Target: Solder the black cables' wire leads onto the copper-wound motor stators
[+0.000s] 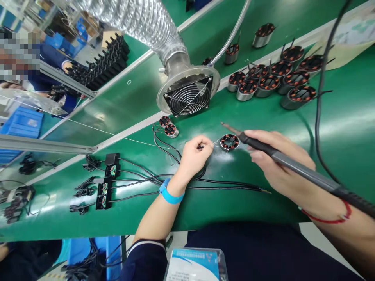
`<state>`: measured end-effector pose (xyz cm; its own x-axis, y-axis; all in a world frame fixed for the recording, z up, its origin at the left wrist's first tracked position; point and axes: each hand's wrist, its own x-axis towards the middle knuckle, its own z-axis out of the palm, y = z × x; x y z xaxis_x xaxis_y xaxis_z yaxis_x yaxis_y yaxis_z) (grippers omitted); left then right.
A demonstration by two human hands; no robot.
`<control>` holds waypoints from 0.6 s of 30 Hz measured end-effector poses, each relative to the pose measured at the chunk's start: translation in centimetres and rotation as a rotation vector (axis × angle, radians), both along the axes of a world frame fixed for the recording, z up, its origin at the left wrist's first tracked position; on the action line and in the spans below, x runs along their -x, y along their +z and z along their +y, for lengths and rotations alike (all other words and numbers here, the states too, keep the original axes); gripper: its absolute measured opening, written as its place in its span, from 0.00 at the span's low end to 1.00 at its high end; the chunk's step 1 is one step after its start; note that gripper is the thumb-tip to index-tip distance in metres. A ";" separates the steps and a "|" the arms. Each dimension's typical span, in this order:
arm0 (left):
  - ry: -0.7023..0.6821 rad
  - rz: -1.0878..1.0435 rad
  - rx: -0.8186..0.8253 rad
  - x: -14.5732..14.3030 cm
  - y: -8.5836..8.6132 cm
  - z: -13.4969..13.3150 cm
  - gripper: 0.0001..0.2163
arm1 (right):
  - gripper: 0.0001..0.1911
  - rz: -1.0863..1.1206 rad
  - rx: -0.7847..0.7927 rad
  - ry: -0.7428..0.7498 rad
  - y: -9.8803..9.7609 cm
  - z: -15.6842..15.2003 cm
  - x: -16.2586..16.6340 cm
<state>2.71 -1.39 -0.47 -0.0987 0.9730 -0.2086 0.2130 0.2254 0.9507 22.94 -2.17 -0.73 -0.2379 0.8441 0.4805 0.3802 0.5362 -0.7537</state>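
As the right hand (281, 180) grips a soldering iron (293, 165), tip (223, 124) apart from the coil ring (229, 148), the left hand (195, 155) pinches thin wire (216, 143) beside it; soldering appears unfinished.

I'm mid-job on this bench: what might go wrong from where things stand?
Burn: the right hand holds the soldering iron with its bare tip near the left hand; if hot, it might catch those fingers.

Slip: neither hand grips the stator ring on the bench, so a nudge could shift it.

Snag: black cables run beneath the left forearm and might get dragged.
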 end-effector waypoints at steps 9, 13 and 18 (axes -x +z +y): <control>-0.023 0.014 -0.078 -0.4 -0.9 -0.1 0.05 | 0.06 0.085 -0.274 0.021 -1.3 -0.2 -0.3; -0.032 0.033 -0.115 -0.6 -1.0 -0.3 0.05 | 0.06 0.063 -0.239 0.053 -1.2 -0.1 -0.4; -0.027 0.077 -0.134 -0.7 -0.9 -0.4 0.06 | 0.07 0.043 -0.216 0.091 -1.0 -0.3 -0.4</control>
<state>3.41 -1.76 -1.35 -0.0829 0.9941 -0.0694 0.2910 0.0907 0.9524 23.36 -2.42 -1.73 -0.2839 0.6963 0.6593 0.2924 0.7176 -0.6320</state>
